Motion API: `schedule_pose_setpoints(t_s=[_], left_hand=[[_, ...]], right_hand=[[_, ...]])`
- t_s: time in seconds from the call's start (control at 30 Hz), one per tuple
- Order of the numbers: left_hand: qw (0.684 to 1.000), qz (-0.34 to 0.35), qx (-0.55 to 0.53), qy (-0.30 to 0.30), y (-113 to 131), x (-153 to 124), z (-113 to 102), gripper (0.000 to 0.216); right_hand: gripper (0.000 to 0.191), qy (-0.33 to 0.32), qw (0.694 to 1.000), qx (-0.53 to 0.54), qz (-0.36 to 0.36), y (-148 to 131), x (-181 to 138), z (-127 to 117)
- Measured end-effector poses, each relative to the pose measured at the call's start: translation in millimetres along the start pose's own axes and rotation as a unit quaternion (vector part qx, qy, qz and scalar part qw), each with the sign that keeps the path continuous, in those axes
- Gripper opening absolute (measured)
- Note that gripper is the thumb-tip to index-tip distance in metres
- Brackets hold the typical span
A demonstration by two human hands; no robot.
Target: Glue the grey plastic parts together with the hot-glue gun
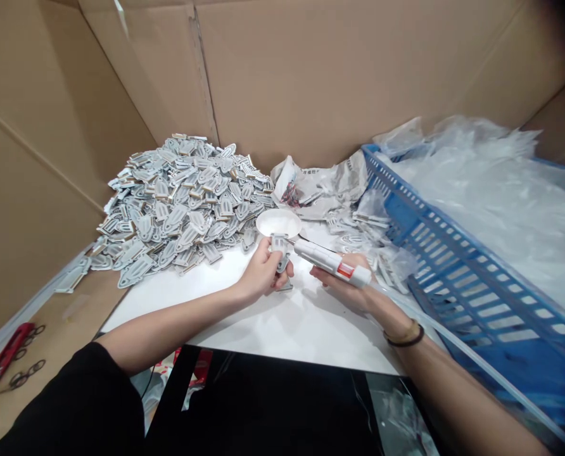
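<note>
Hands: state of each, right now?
Left hand: closed, holding a grey part.
Right hand: closed, holding a white applicator, tip at the part.

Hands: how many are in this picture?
2. The left hand grips a small grey piece below the white dish; the right hand holds a white applicator near the blue basket. No other hands show.
</note>
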State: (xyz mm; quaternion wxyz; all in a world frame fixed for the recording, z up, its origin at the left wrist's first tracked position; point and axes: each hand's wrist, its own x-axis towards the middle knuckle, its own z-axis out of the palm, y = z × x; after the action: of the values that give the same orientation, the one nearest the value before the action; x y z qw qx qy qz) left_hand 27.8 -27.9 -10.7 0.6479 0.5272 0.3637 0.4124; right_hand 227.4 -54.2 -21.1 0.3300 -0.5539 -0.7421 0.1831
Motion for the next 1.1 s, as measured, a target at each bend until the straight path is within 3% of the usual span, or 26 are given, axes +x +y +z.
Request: schedule_pose_setpoints(t_s=[0.27,1.1], left_hand=[[0.999,0.017,-0.009,-0.039,-5.6,-1.2,-1.4,0.023],[0.999,-0.003,-0.02,-0.036,-5.2,-6.2,2.2,0.02]], right_hand=[[0.04,-0.021,0.999,-0.031,-0.029,-2.3,-0.1,-2.0],[0.035,-0.028,0.998,-0.033,-0.052,-8.3,-2.4,-4.4]])
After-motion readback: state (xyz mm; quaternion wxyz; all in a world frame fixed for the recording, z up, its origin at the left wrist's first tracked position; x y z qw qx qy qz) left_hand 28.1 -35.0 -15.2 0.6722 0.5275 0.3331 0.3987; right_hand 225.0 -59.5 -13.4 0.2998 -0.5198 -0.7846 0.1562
